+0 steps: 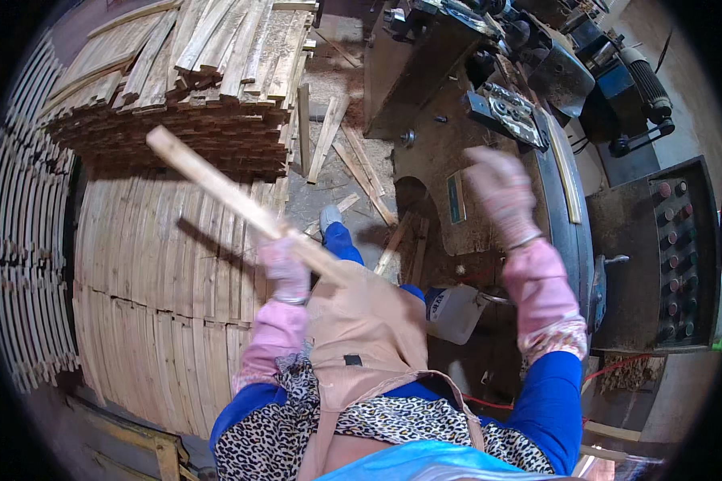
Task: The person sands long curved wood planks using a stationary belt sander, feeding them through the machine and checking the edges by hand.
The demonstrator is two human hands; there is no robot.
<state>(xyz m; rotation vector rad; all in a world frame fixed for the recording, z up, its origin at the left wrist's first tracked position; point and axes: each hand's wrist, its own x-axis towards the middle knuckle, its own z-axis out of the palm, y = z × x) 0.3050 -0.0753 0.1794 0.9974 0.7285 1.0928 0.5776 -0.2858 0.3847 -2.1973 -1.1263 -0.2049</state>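
Note:
My left hand [285,268], in a pale knitted glove and pink sleeve cover, is closed around a long, light wooden strip [212,183]. The strip slants from the upper left down toward my tan apron [369,309], above a stack of boards [168,232]. My right hand [501,188], gloved likewise, is raised over the side of a woodworking machine [449,112]. Motion smears its fingers, and I make out nothing held in it. Beyond it, a narrow strip [564,172] lies along the machine's edge.
Piled strips [184,60] stand high at the far left, beside more stacked wood [28,216] at the left rim. Loose offcuts [361,164] litter the floor near my shoe [330,218]. A white plastic jug [457,314] sits by the machine. A button panel [678,264] stands at right.

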